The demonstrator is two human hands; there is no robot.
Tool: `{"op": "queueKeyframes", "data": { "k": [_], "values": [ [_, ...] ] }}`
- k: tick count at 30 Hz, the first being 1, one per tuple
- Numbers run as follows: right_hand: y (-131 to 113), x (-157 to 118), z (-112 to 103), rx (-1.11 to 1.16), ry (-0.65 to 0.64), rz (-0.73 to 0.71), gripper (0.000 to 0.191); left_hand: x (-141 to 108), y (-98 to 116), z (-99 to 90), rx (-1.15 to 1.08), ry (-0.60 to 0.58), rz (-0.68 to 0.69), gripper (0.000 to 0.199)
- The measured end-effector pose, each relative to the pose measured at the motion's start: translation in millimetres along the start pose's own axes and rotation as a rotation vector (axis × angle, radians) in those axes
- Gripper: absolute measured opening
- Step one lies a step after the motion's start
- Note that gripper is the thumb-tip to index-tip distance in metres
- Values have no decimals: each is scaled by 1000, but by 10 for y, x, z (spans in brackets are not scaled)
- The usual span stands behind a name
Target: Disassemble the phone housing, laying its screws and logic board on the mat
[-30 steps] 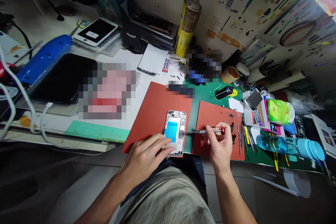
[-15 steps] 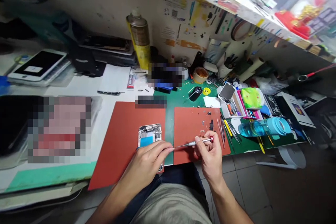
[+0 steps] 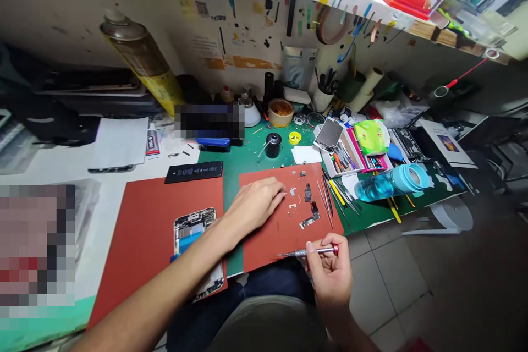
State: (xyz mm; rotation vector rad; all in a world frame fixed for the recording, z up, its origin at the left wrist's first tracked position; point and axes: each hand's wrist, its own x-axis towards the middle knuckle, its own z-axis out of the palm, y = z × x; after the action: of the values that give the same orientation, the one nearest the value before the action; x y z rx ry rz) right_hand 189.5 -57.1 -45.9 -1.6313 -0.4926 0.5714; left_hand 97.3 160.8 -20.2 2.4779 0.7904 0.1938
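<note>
My right hand [image 3: 332, 269] grips a small metal precision screwdriver [image 3: 300, 253] with a red end cap; its thin tip points left over the front of the right red mat [image 3: 264, 242]. My left hand [image 3: 258, 201] is over that mat's left part, fingers curled together. Anything between its fingertips is hidden. Several small phone parts lie right of it, among them a black part [image 3: 307, 192] and a small board with a flex cable [image 3: 310, 217]. An opened phone housing [image 3: 192, 228] with a blue strip lies on the left red mat [image 3: 136, 236], partly covered by my left forearm.
A black phone battery [image 3: 193, 171] lies at the left mat's back edge. Tweezers and thin tools [image 3: 339, 192] lie right of the mats, beside a blue water bottle [image 3: 390, 182]. A tool box [image 3: 340, 157], a black bottle [image 3: 273, 146] and a spray can [image 3: 142, 58] stand behind.
My left hand has moved from the screwdriver tip beside the phone to the right mat, near the small parts. My right hand still holds the screwdriver. The view has shifted right.
</note>
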Motion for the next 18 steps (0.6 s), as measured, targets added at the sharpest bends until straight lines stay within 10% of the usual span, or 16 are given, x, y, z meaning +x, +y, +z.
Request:
{"op": "queueKeyframes", "data": {
  "k": [9,18],
  "values": [
    [143,-4,-56,6,-79,70,32,422,102,119,104,-34,4,28],
    [102,-6,-55,-10,-74,89,31,208,-131,134,135,-43,-36,27]
  ]
}}
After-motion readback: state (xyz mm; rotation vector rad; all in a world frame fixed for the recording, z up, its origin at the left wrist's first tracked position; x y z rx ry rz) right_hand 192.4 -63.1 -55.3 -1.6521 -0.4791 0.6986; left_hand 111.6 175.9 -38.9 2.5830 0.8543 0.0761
